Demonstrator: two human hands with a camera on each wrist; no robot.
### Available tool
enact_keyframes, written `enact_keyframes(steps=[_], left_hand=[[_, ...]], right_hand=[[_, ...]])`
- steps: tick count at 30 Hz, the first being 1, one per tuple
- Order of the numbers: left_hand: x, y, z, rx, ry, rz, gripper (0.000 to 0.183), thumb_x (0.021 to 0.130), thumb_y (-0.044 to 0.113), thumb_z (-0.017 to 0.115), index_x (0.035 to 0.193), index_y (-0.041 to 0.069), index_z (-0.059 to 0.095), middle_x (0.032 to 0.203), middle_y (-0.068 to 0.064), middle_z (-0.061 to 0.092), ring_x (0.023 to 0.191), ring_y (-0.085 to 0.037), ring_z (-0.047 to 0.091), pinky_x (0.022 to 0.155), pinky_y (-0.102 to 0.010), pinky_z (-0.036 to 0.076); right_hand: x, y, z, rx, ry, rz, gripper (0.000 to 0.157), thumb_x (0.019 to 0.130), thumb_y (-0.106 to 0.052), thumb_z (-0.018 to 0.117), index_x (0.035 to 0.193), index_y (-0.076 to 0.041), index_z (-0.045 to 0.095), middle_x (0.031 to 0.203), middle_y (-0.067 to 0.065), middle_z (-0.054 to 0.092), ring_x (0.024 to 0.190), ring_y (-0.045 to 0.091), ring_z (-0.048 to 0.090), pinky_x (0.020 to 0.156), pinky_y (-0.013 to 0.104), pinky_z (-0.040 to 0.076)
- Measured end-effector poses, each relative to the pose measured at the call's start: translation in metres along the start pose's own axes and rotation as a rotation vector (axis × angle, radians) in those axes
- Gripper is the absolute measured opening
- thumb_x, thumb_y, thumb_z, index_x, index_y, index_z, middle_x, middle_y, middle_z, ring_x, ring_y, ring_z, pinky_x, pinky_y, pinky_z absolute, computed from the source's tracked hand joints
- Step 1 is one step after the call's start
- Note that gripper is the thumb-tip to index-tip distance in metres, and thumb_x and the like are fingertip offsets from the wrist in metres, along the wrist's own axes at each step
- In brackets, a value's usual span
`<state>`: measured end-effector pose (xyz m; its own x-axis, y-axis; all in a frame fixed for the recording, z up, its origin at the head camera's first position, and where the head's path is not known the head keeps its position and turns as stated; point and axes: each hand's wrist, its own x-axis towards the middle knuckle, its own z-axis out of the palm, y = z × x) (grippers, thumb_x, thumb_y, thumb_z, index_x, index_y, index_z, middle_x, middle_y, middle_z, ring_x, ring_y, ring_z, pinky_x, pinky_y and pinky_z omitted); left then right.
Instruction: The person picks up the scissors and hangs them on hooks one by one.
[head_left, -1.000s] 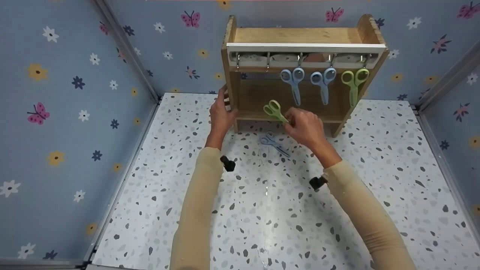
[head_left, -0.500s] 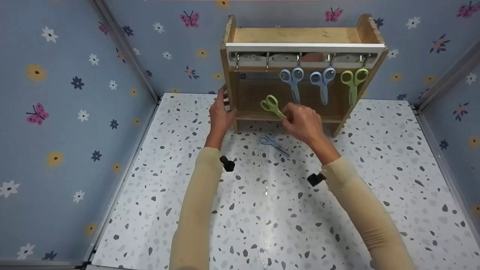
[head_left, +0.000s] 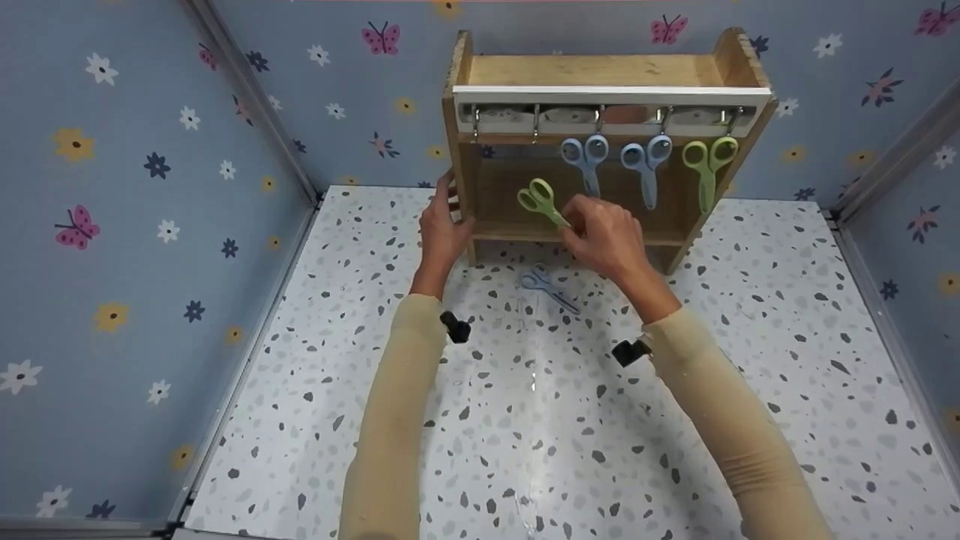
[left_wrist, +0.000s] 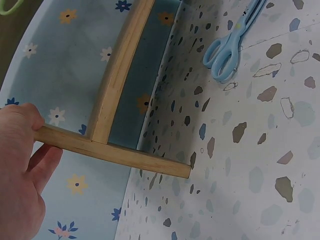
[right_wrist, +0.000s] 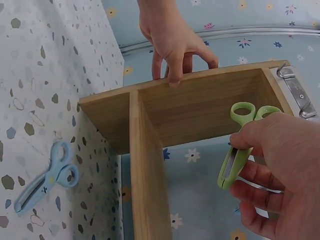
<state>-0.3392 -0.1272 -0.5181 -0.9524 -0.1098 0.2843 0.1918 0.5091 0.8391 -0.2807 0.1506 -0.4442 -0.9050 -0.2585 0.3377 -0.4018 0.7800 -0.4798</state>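
Note:
My left hand (head_left: 442, 229) grips the left side panel of a wooden rack (head_left: 592, 71); in the left wrist view its thumb and fingers lie on either side of the panel (left_wrist: 115, 154). My right hand (head_left: 609, 238) pinches green scissors (right_wrist: 230, 170) near the blades, in front of the rack. The handle loops point up and to the left in the head view. Below, blue scissors (head_left: 560, 295) lie on the speckled tabletop. From the rack's hooks hang two pairs of blue scissors (head_left: 649, 184) and one pair of green scissors (head_left: 706, 187).
A metal strip with several hooks (head_left: 535, 124) runs along the rack's upper front. The speckled tabletop (head_left: 487, 420) extends towards me. Blue flowered walls (head_left: 150, 300) stand behind and at both sides.
The green scissors in my right hand have moved slightly up and left, towards the rack's hooks. My left hand keeps its hold on the side panel.

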Motion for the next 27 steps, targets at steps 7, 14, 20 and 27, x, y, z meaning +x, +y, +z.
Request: enact_keyframes(steps=[7, 14, 20, 27], left_hand=[[0.000, -0.001, 0.000, -0.001, 0.004, 0.015, 0.082, 0.103, 0.000, 0.074, 0.175, 0.014, 0.038, 0.161, -0.024, 0.063, 0.139, -0.042, 0.072, 0.108, -0.053, 0.067], [0.000, -0.001, 0.001, 0.032, 0.012, 0.030, 0.080, 0.103, 0.000, 0.075, 0.174, 0.013, 0.039, 0.158, -0.025, 0.064, 0.138, -0.042, 0.073, 0.109, -0.054, 0.067], [-0.001, -0.001, 0.000, 0.045, 0.019, 0.041, 0.078, 0.104, 0.001, 0.073, 0.173, 0.013, 0.040, 0.156, -0.024, 0.066, 0.137, -0.042, 0.073, 0.108, -0.053, 0.067], [-0.002, -0.001, 0.000, 0.021, 0.015, 0.047, 0.077, 0.106, 0.003, 0.072, 0.174, 0.014, 0.039, 0.158, -0.024, 0.064, 0.139, -0.042, 0.072, 0.107, -0.053, 0.068]], right_hand=[[0.004, -0.007, -0.004, 0.012, 0.008, -0.008, 0.017, 0.103, -0.018, 0.078, 0.116, -0.006, 0.077, 0.102, 0.016, 0.081, 0.089, 0.035, 0.075, 0.078, 0.055, 0.062], [0.008, -0.012, -0.007, 0.014, 0.015, -0.021, 0.016, 0.103, -0.016, 0.078, 0.116, -0.006, 0.077, 0.102, 0.017, 0.081, 0.089, 0.035, 0.074, 0.077, 0.053, 0.061], [0.011, -0.015, -0.007, 0.020, 0.022, -0.035, 0.016, 0.103, -0.016, 0.078, 0.115, -0.005, 0.077, 0.099, 0.017, 0.079, 0.086, 0.034, 0.071, 0.074, 0.048, 0.058], [0.014, -0.019, -0.009, 0.032, 0.035, -0.033, 0.014, 0.103, -0.016, 0.077, 0.114, -0.006, 0.077, 0.096, 0.016, 0.077, 0.084, 0.032, 0.069, 0.073, 0.043, 0.054]])
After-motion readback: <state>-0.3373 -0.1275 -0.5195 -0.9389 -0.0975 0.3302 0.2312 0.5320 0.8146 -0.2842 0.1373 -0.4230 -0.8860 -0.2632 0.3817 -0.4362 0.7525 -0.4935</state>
